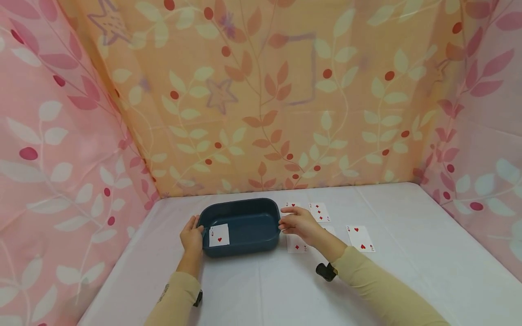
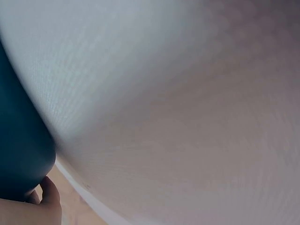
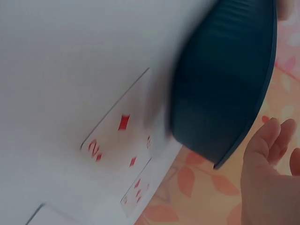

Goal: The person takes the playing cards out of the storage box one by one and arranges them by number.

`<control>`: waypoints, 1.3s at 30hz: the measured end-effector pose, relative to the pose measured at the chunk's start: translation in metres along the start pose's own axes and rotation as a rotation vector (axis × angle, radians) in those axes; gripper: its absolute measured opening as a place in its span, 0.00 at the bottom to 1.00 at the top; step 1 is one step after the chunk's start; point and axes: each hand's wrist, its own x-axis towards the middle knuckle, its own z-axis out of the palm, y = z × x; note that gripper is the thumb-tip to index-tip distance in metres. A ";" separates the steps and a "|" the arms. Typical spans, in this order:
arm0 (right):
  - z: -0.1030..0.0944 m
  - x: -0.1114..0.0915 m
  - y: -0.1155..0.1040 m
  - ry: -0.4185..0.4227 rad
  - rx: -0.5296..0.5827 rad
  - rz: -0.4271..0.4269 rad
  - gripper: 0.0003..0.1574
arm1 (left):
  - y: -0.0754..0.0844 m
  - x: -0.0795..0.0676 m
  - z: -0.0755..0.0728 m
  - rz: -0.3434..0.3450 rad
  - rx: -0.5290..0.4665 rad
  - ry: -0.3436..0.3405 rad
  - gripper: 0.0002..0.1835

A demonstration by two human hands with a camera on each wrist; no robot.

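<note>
A dark blue tray (image 1: 248, 226) sits over the left-centre part of the tabletop (image 1: 261, 290), and inside it lies one playing card, a white heart card (image 1: 224, 230), face up toward the tray's left end, with the rest of the floor bare. The left hand (image 1: 190, 239) has a firm grip on that end, thumb over the rim and fingers along the outside wall, closed on the tray. The right hand (image 1: 301, 224) is at the opposite end, its grip loose, the fingers spread and slightly bent beside the rim; whether they touch it cannot be told. Just right of the tray, more cards lie face up: a two of diamonds (image 1: 297, 246) near the right hand, a three of diamonds (image 1: 320, 212) farther back, and a two of hearts (image 1: 360, 238) out to the right. Another card, showing a heart (image 1: 290, 205), is partly hidden behind the fingers. A white cloth covers the tabletop. Behind it hangs an orange curtain (image 1: 261, 90) printed with leaves and red berries, with purple stars drawn on it, while pink leafy fabric (image 1: 49, 149) closes in both sides.
</note>
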 end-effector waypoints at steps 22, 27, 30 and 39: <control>0.074 0.036 0.017 -0.138 -0.233 0.020 0.26 | 0.002 0.001 -0.005 -0.006 0.017 -0.016 0.31; 0.095 0.051 0.025 -0.203 -0.457 0.060 0.31 | 0.001 0.001 -0.001 -0.007 0.010 -0.019 0.31; 0.107 0.062 0.031 -0.232 -0.569 0.069 0.34 | 0.001 0.001 0.001 -0.005 -0.001 -0.003 0.30; 0.132 0.095 0.051 -0.311 -0.916 -0.059 0.44 | 0.002 -0.001 0.003 0.003 -0.014 0.013 0.30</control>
